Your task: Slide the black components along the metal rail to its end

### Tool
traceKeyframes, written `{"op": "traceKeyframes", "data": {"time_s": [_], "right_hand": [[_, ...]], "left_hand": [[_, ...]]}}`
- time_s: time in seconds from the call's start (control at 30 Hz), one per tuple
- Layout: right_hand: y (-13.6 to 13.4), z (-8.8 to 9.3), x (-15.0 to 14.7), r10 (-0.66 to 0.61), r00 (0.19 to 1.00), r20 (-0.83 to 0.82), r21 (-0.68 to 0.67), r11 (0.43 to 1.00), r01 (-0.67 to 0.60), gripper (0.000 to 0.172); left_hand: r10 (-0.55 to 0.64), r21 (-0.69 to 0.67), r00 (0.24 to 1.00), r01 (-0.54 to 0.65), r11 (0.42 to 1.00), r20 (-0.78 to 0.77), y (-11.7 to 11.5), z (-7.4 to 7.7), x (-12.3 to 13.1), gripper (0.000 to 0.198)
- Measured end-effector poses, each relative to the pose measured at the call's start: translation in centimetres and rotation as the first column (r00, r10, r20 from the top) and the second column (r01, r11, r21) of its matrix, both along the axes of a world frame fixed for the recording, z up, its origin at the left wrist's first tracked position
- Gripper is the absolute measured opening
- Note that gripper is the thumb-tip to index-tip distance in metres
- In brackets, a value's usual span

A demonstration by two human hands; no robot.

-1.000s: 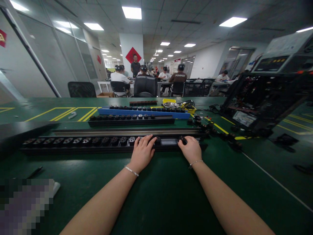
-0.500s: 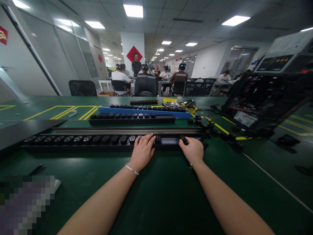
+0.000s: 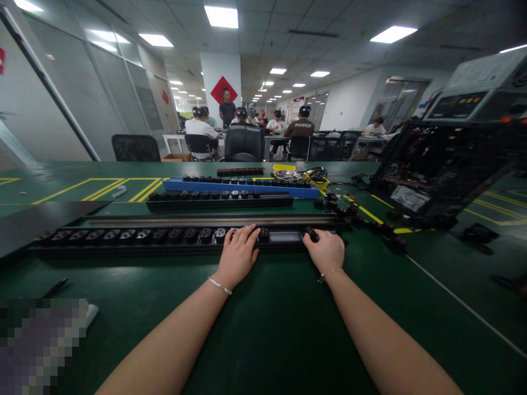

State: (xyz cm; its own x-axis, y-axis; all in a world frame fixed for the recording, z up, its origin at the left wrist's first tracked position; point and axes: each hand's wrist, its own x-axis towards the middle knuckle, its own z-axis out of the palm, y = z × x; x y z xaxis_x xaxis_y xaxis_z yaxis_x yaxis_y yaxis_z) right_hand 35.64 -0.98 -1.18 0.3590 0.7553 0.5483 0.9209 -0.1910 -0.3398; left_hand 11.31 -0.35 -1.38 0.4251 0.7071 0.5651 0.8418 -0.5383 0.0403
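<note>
A long black power strip (image 3: 123, 237) with a row of sockets lies across the green table (image 3: 280, 318) in front of me. My left hand (image 3: 239, 252) rests on it near the middle, fingers stretched flat over the sockets and holding nothing. My right hand (image 3: 327, 251) sits at the strip's right end, beside a small display window (image 3: 285, 237). Its fingers are curled and pinch a small black part (image 3: 311, 234) on the strip. Both wrists wear thin bracelets.
A metal rail (image 3: 185, 220) lies just behind the strip, then a second black strip (image 3: 214, 198) and a blue-based one (image 3: 197, 187). Loose black parts (image 3: 349, 216) are scattered at right, before an open electronics chassis (image 3: 436, 170). A black panel (image 3: 37, 219) and a pen (image 3: 55, 286) lie left. People sit at far tables.
Both hands stay on the strip in nearly the same place. The view has shifted slightly.
</note>
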Motion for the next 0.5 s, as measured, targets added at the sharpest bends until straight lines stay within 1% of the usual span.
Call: {"op": "traceKeyframes", "data": {"time_s": [0.23,0.5], "right_hand": [[0.0,-0.1,0.6,-0.013,1.000,-0.009,0.012,1.000,0.013,0.035],[-0.1,0.1,1.1,-0.034,0.999,-0.009,0.007,0.999,0.034,0.034]], "left_hand": [[-0.004,-0.004,1.000,0.004,1.000,0.003,0.0,0.1,0.0,0.048],[-0.003,0.010,1.000,0.003,1.000,0.000,0.0,0.0,0.0,0.049]]}}
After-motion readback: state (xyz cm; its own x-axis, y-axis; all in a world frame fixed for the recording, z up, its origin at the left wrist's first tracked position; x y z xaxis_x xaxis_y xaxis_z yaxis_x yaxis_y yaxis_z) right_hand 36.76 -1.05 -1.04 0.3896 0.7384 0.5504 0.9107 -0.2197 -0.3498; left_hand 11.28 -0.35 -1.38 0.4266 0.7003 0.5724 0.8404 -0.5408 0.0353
